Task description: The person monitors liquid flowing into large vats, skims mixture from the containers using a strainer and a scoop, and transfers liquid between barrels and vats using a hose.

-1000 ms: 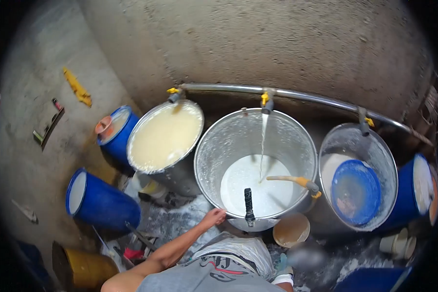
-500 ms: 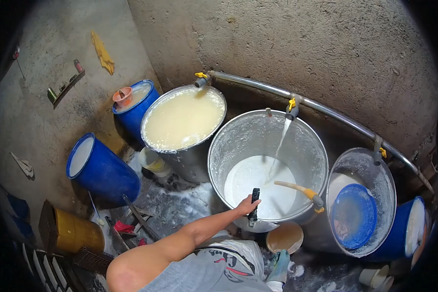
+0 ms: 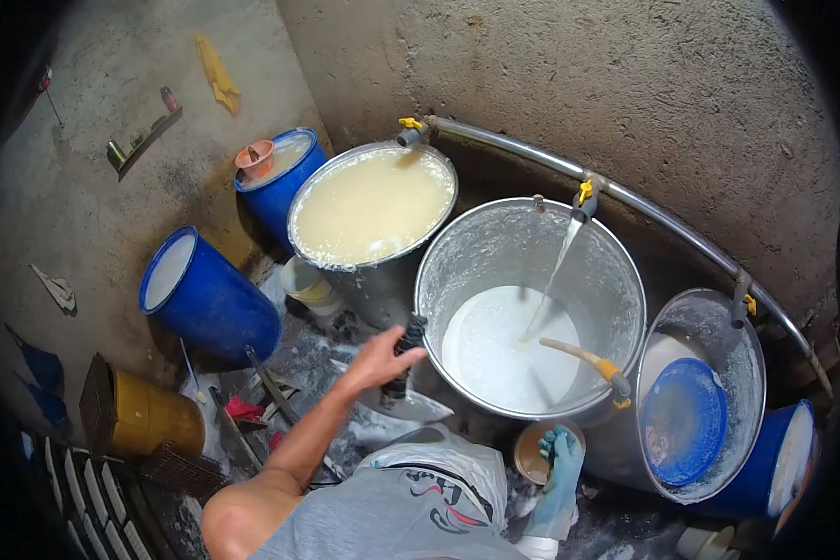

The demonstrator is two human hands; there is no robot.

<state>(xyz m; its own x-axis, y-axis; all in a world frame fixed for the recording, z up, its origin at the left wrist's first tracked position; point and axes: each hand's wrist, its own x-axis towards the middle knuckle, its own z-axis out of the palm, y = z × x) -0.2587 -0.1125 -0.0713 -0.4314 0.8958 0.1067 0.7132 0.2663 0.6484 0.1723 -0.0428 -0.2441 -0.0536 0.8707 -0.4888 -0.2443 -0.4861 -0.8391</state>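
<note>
Left hand (image 3: pixel 378 362): bare, fingers curled around the dark grip of a tool (image 3: pixel 399 385).
Tool: in the left fingers, its flat metal blade (image 3: pixel 420 407) below them, outside the middle drum.
Right hand (image 3: pixel 558 457): in a pale teal glove; fingers look bent, but I cannot tell whether they are pressed together or pinching anything.
Tub (image 3: pixel 530 463): brownish inside, just beside and partly behind the gloved fingers; contact is unclear.
Middle drum (image 3: pixel 467 257): large, metal, right of the bare fingers and beyond the gloved ones, with white liquid (image 3: pixel 499 345) low inside.
Tap (image 3: pixel 584 198): well beyond both hands' fingers, pouring a thin stream into that drum.
Tan tube (image 3: pixel 577 353): beyond the gloved fingers, reaching over the liquid.
Full drum (image 3: pixel 383 285): beyond the bare fingers, pale yellow liquid near its rim.
Blue barrel (image 3: pixel 217 303): left of the bare fingers, tilted in view.
</note>
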